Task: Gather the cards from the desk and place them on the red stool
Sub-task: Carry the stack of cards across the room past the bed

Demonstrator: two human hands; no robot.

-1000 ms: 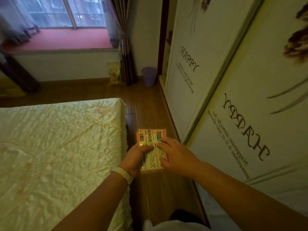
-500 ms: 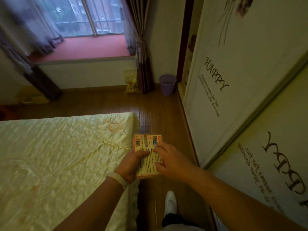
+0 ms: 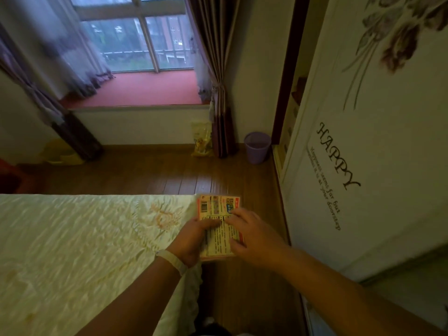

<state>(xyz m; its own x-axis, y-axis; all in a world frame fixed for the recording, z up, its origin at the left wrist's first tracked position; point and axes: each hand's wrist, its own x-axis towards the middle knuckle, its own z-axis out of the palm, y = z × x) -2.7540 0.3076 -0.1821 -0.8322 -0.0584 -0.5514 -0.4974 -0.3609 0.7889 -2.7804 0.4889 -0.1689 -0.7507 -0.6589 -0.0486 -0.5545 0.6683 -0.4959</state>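
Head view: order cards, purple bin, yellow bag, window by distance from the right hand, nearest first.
1. Cards: held by the right hand, with the left hand.
2. Purple bin: on the floor ahead, by the wardrobe.
3. Yellow bag: beside the curtain, close to the bin's range.
4. Window: farthest.

I walked forward along the bed (image 3: 72,238); the window (image 3: 135,40) and purple bin (image 3: 257,147) drew nearer, wardrobe lettering (image 3: 337,156) slid back.

Dim, greenish cast; only light from window (image 3: 135,42). Curtain (image 3: 48,52) left of it motion-blurred; wide-angle bending near frame edges.
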